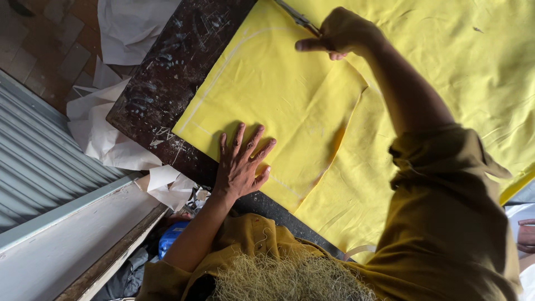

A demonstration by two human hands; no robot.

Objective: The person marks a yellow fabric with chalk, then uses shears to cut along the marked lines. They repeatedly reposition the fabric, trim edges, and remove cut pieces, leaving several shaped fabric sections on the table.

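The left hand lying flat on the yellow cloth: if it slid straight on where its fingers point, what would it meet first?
Only more yellow cloth, it seems: the left hand points up the piece toward the white chalk line; no object lies in that line.

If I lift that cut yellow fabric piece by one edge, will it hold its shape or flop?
Probably flop: the yellow fabric piece lies flat, thin and softly creased. It looks light, and apt to slide over the cloth beneath, since the left hand is pressed flat on it while the right hand works scissors.
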